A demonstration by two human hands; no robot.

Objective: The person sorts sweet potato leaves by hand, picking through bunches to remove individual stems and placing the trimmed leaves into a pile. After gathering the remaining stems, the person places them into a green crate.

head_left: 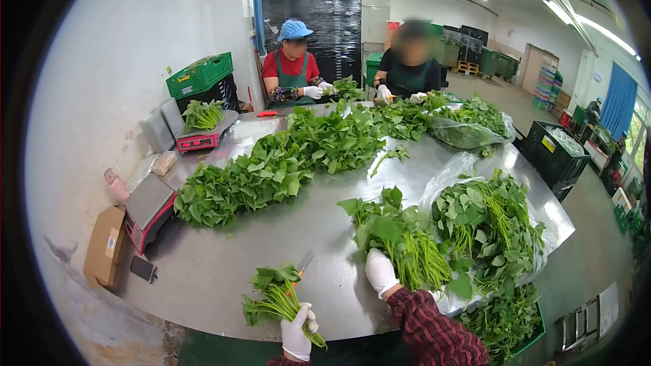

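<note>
left hand [296, 333] clasps a leafy bunch [274, 298] by the knife [306, 261] — careless reaching could cause a cut; right hand [381, 272], right of the knife, touches a larger bundle [417, 251] — grip unclear.

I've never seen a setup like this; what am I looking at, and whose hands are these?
There's no machine here: this single picture comes from a camera worn on a person's head. The nearest gloved hands are theirs. The left hand grips a small bunch of leafy stems; the right hand touches a larger pile of leafy stems. A knife shows beside the small bunch; whether it's held is unclear. The metal table also bears a long heap of greens, two red scales and a phone.
</note>
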